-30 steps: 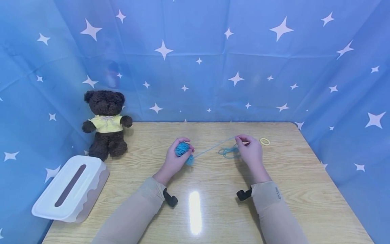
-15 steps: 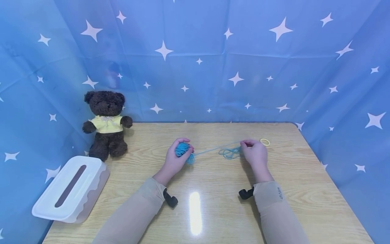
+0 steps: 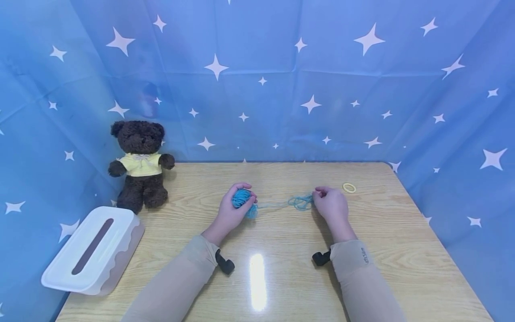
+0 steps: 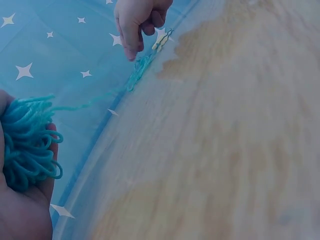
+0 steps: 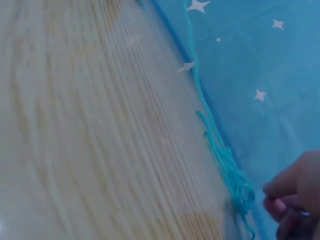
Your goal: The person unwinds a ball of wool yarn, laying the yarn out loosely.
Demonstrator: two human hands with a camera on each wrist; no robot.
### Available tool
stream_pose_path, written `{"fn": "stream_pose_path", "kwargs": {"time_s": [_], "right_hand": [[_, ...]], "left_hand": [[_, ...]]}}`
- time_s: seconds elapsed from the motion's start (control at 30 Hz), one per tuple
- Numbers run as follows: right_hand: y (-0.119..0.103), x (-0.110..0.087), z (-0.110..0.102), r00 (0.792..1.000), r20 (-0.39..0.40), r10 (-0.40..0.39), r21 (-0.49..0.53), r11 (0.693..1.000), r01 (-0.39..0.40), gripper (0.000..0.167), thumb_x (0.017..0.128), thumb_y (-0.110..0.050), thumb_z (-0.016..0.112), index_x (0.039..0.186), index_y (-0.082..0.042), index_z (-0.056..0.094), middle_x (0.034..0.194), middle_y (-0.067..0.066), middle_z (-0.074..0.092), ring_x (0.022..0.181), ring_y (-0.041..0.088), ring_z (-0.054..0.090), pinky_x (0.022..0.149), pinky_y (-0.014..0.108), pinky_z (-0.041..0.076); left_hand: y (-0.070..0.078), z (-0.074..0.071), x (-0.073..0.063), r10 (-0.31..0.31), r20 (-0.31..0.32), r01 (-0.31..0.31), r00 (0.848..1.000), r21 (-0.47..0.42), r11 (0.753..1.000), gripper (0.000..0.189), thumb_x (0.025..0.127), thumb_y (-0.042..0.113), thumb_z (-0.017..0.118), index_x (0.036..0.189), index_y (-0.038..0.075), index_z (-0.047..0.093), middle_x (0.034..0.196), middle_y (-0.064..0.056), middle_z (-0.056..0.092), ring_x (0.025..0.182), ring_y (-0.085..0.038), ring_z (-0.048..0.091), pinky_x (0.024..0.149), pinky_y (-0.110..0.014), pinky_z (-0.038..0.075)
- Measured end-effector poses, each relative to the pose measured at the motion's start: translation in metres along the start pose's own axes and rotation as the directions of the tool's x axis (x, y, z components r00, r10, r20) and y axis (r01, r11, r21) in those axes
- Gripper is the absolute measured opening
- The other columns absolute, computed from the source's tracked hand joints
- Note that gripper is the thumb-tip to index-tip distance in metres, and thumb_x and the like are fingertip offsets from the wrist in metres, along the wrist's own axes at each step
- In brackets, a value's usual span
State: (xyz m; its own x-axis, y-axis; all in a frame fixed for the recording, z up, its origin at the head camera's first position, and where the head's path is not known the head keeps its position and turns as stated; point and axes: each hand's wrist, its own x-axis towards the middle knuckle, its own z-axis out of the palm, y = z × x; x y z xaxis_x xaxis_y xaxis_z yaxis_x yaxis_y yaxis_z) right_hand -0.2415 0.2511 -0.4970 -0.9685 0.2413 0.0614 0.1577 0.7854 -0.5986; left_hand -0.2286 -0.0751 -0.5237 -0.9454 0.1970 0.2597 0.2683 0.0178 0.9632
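In the head view my left hand (image 3: pixel 231 210) holds a small ball of blue yarn (image 3: pixel 241 198), cupped in the palm with the thumb over it. Loose loops of the yarn bulge from the hand in the left wrist view. A slack strand (image 3: pixel 273 205) runs from the ball along the table to a heap of loose yarn loops (image 3: pixel 301 203). My right hand (image 3: pixel 333 206) is at the right end of that heap, fingers loosely bent and pointing down. In the right wrist view its fingertips (image 5: pixel 272 189) are beside the heap, with no yarn visible between them.
A yellow ring (image 3: pixel 349 188) lies on the wooden table (image 3: pixel 394 232) beyond my right hand. At the left stand a brown teddy bear (image 3: pixel 141 163) in a yellow top and a white box (image 3: pixel 90 250) with a slotted lid. A blue starry curtain (image 3: pixel 261 98) hangs behind.
The strand pinched by my right hand was stretched taut; it now lies slack. My right hand moved right, then back left and down to the heap. My left hand stays with the ball.
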Motion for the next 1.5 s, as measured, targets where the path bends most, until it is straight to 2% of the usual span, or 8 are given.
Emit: {"fn": "stream_pose_path", "kwargs": {"time_s": [0.13, 0.27, 0.43, 0.53, 0.77, 0.93, 1.2, 1.5], "right_hand": [[-0.014, -0.008, 0.007, 0.984, -0.034, -0.172, 0.096, 0.980, 0.175, 0.033, 0.109, -0.028, 0.063, 0.131, -0.008, 0.078, 0.118, 0.015, 0.080, 0.076, 0.024, 0.069, 0.068, 0.034, 0.052], [-0.040, -0.025, 0.020, 0.921, 0.088, -0.380, 0.226, 0.908, 0.353, 0.034, 0.109, -0.030, 0.068, 0.137, -0.011, 0.076, 0.129, 0.013, 0.077, 0.083, 0.016, 0.070, 0.069, 0.031, 0.057], [-0.068, -0.048, 0.039, 0.833, 0.321, -0.450, 0.321, 0.880, 0.351, 0.043, 0.110, -0.039, 0.068, 0.146, -0.017, 0.071, 0.115, 0.007, 0.081, 0.078, 0.015, 0.072, 0.064, 0.032, 0.059], [-0.075, -0.054, 0.048, 0.813, 0.378, -0.442, 0.311, 0.888, 0.339, 0.038, 0.110, -0.036, 0.069, 0.144, -0.018, 0.073, 0.093, 0.003, 0.081, 0.066, 0.012, 0.068, 0.057, 0.030, 0.055], [-0.079, -0.055, 0.051, 0.830, 0.291, -0.476, 0.222, 0.878, 0.425, 0.021, 0.107, -0.025, 0.074, 0.124, -0.017, 0.084, 0.116, 0.002, 0.084, 0.077, 0.007, 0.065, 0.067, 0.025, 0.054], [-0.073, -0.048, 0.042, 0.851, 0.221, -0.476, 0.197, 0.877, 0.439, 0.017, 0.108, -0.024, 0.072, 0.118, -0.017, 0.084, 0.113, 0.003, 0.083, 0.082, 0.010, 0.068, 0.074, 0.029, 0.058], [-0.058, -0.032, 0.019, 0.923, 0.069, -0.378, 0.201, 0.912, 0.358, 0.020, 0.111, -0.026, 0.068, 0.121, -0.013, 0.080, 0.110, 0.008, 0.080, 0.074, 0.014, 0.065, 0.062, 0.031, 0.054], [-0.043, -0.019, 0.004, 0.954, -0.066, -0.292, 0.219, 0.928, 0.300, 0.021, 0.110, -0.024, 0.069, 0.117, -0.009, 0.081, 0.114, 0.011, 0.075, 0.077, 0.019, 0.060, 0.061, 0.025, 0.048]], "left_hand": [[-0.001, -0.001, 0.000, -0.005, 0.003, 0.005, 1.000, 0.002, 1.000, 0.032, 0.107, 0.014, 0.073, 0.137, 0.013, 0.062, 0.119, -0.015, 0.077, 0.106, -0.018, 0.080, 0.101, -0.025, 0.063], [-0.002, -0.001, 0.000, -0.006, 0.004, 0.006, 1.000, 0.004, 1.000, 0.032, 0.107, 0.015, 0.074, 0.137, 0.015, 0.062, 0.120, -0.015, 0.078, 0.107, -0.018, 0.080, 0.102, -0.025, 0.062], [-0.002, -0.001, 0.000, 0.004, 0.009, -0.004, 1.000, 0.013, 1.000, 0.032, 0.107, 0.016, 0.074, 0.137, 0.015, 0.062, 0.121, -0.014, 0.078, 0.109, -0.019, 0.080, 0.102, -0.025, 0.062], [-0.002, -0.001, 0.000, 0.011, 0.010, -0.011, 1.000, 0.015, 1.000, 0.032, 0.107, 0.016, 0.074, 0.136, 0.015, 0.062, 0.121, -0.014, 0.078, 0.109, -0.018, 0.079, 0.101, -0.025, 0.062], [0.001, 0.000, 0.000, 0.020, 0.016, -0.019, 1.000, -0.008, 1.000, 0.032, 0.107, 0.013, 0.072, 0.137, 0.012, 0.061, 0.121, -0.018, 0.077, 0.106, -0.016, 0.080, 0.100, -0.026, 0.063], [0.000, 0.000, 0.000, 0.023, 0.006, -0.023, 1.000, -0.014, 1.000, 0.032, 0.107, 0.013, 0.073, 0.136, 0.013, 0.062, 0.120, -0.017, 0.077, 0.103, -0.014, 0.079, 0.098, -0.025, 0.064], [-0.003, -0.001, -0.001, 0.034, -0.014, -0.033, 0.999, 0.039, 0.999, 0.037, 0.101, 0.014, 0.081, 0.135, 0.015, 0.064, 0.117, -0.013, 0.078, 0.108, -0.015, 0.074, 0.098, -0.023, 0.060], [0.001, -0.002, -0.001, 0.040, 0.001, -0.040, 0.999, 0.011, 0.999, 0.038, 0.102, 0.004, 0.076, 0.136, 0.012, 0.063, 0.116, -0.018, 0.077, 0.106, -0.011, 0.074, 0.099, -0.023, 0.060]]}}
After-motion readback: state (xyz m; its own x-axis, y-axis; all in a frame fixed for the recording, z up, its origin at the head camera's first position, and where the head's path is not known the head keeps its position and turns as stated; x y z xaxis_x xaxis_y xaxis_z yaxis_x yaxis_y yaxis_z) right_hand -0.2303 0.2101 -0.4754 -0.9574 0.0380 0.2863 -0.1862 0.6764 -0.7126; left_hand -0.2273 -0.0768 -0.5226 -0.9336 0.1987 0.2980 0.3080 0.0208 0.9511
